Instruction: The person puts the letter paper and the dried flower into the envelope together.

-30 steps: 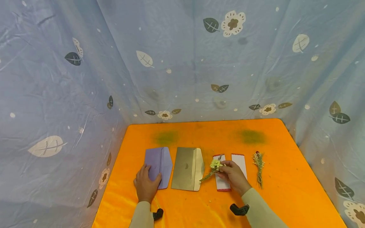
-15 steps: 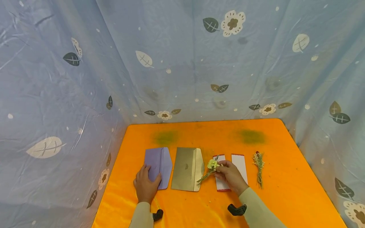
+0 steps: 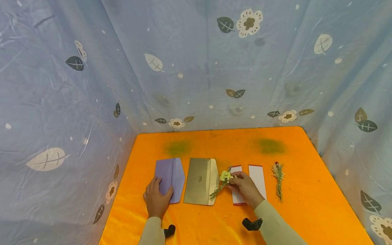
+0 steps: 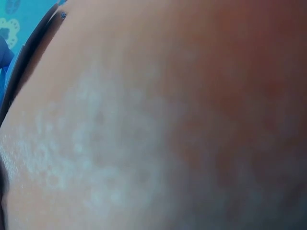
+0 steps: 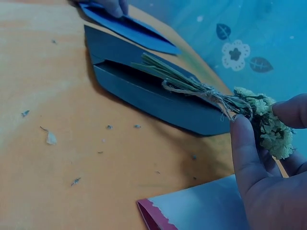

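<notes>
My right hand (image 3: pixel 247 190) pinches a small dried-flower bouquet (image 3: pixel 226 176), with pale yellow blooms and stems tied in twine. In the right wrist view the bouquet (image 5: pixel 206 91) hangs over the dark-looking pocket of the middle envelope (image 5: pixel 144 103), its stem ends pointing away from my palm. From the head view that envelope is gold (image 3: pixel 196 183), its flap unfolded to the right, and the stem ends overlap the flap. My left hand (image 3: pixel 157 199) rests on a purple envelope (image 3: pixel 164 170), thumb near its lower edge. Blurred skin fills most of the left wrist view.
Two white cards with red edges, the left card (image 3: pixel 237 197) partly under my right hand and the right card (image 3: pixel 258 178), lie on the orange cloth (image 3: pixel 214 143). A second dried bouquet (image 3: pixel 278 178) lies farther right. Small flower crumbs (image 5: pixel 50 138) dot the cloth. Patterned curtains (image 3: pixel 183 51) surround the table.
My right hand has moved left with the bouquet, bringing the stem ends over the gold envelope's flap. The left hand stays on the purple envelope.
</notes>
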Tool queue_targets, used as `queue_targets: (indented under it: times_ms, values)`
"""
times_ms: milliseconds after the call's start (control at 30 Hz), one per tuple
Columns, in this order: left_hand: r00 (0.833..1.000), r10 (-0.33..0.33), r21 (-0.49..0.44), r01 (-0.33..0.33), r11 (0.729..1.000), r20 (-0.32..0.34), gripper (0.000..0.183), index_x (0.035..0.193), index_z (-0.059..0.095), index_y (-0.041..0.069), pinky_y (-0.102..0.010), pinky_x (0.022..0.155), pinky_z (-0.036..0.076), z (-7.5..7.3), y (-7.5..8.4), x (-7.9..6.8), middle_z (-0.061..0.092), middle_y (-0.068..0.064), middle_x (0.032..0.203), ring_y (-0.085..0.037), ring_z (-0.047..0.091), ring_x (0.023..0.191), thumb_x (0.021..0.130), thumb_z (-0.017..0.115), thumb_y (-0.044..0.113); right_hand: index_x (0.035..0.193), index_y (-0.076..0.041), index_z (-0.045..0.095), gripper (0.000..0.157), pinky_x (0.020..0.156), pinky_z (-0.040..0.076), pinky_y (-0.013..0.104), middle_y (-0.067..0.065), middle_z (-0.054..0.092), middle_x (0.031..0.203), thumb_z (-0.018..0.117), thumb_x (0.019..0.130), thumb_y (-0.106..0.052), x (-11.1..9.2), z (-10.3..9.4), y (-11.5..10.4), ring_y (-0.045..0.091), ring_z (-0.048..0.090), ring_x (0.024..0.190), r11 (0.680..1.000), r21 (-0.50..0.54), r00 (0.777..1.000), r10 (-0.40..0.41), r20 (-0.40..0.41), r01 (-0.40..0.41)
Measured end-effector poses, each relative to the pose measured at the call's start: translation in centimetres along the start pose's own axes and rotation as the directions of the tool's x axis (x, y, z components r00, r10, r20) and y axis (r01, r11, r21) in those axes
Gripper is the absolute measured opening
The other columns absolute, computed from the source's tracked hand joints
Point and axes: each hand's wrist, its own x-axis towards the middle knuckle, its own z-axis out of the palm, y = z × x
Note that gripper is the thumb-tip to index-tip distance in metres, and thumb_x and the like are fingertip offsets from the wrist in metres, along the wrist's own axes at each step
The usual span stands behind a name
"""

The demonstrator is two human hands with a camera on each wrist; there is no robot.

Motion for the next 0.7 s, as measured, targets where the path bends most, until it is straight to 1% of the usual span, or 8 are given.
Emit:
queue_targets:
  times_ms: [200, 467, 700]
  values:
    - [1.0, -0.001, -0.008, 0.001, 1.0, 0.004, 0.067, 0.144, 0.066, 0.008, -0.065, 0.105, 0.031, -0.1, 0.2, 0.0, 0.05, -0.015, 0.162, -0.042, 0.046, 0.143, 0.091, 0.085, 0.044, 0.133, 0.01, 0.053, 0.03, 0.097, 0.058, 0.044, 0.025, 0.06, 0.126, 0.062, 0.105, 0.001, 0.4, 0.5, 0.5, 0.029, 0.071, 0.104, 1.0, 0.02, 1.0, 0.001, -0.016, -0.001]
    - [1.0, -0.006, -0.009, 0.007, 1.0, 0.005, 0.068, 0.145, 0.065, 0.008, -0.065, 0.106, 0.03, -0.3, 0.2, -0.1, 0.05, -0.015, 0.162, -0.042, 0.045, 0.144, 0.091, 0.085, 0.044, 0.133, 0.01, 0.054, 0.031, 0.096, 0.059, 0.043, 0.024, 0.06, 0.124, 0.064, 0.105, 0.0, 0.7, 1.1, 0.8, 0.028, 0.07, 0.104, 0.999, 0.032, 1.0, 0.007, -0.01, -0.007]
    - [1.0, 0.003, -0.029, -0.003, 1.0, -0.001, 0.067, 0.145, 0.066, 0.008, -0.066, 0.105, 0.03, -0.3, 0.2, -0.1, 0.05, -0.015, 0.162, -0.042, 0.045, 0.143, 0.091, 0.084, 0.045, 0.133, 0.01, 0.053, 0.031, 0.095, 0.059, 0.042, 0.025, 0.059, 0.128, 0.064, 0.105, 0.001, 0.8, 1.8, 1.1, 0.031, 0.072, 0.105, 0.999, 0.051, 1.0, -0.001, 0.012, 0.001]
